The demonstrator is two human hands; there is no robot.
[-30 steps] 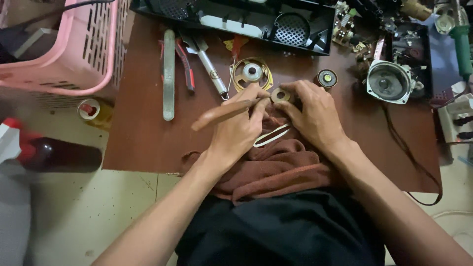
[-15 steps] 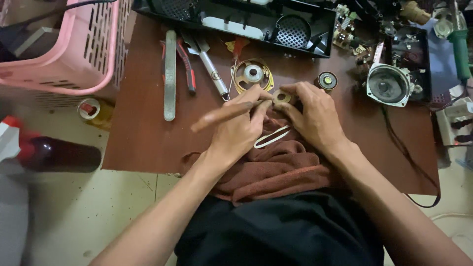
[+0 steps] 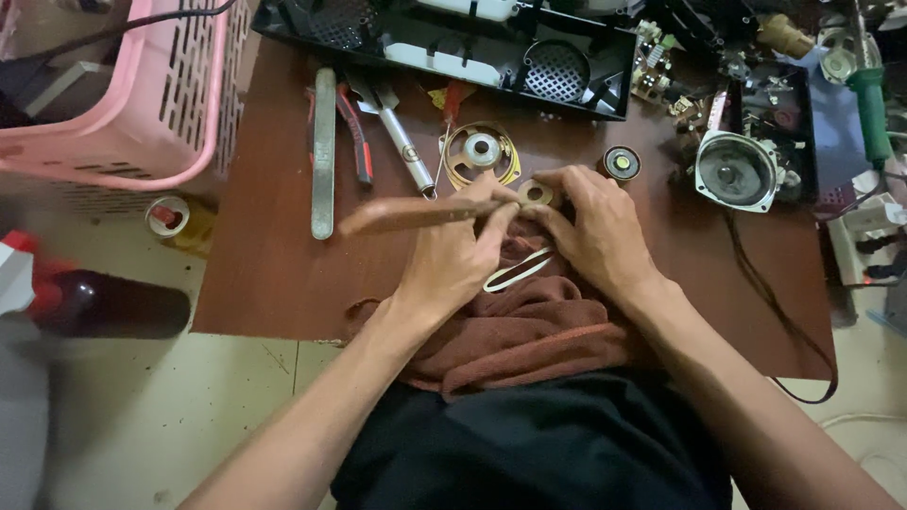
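My left hand (image 3: pixel 453 253) grips a long brown-handled tool (image 3: pixel 397 215) that lies across towards the left, its tip at a small round metal part (image 3: pixel 537 194). My right hand (image 3: pixel 595 231) pinches and steadies that round part from the right. Both hands rest on a crumpled brown cloth (image 3: pixel 529 321) at the near edge of the low brown table (image 3: pixel 274 274). A white ring (image 3: pixel 518 269) lies on the cloth between my hands. Just beyond my fingers sits a gold speaker frame (image 3: pixel 480 153).
On the table lie a metal file (image 3: pixel 324 151), red-handled pliers (image 3: pixel 357 142), a silver tool (image 3: pixel 404 146), a small round magnet (image 3: pixel 621 162) and a grey speaker (image 3: pixel 735 172). A black plastic casing (image 3: pixel 491 47) stands at the back. A pink basket (image 3: pixel 142 94), tape roll (image 3: pixel 168 215) and dark bottle (image 3: pixel 104 304) are on the left.
Both hands stay on the small round part with only slight shifts. The view has moved a little.
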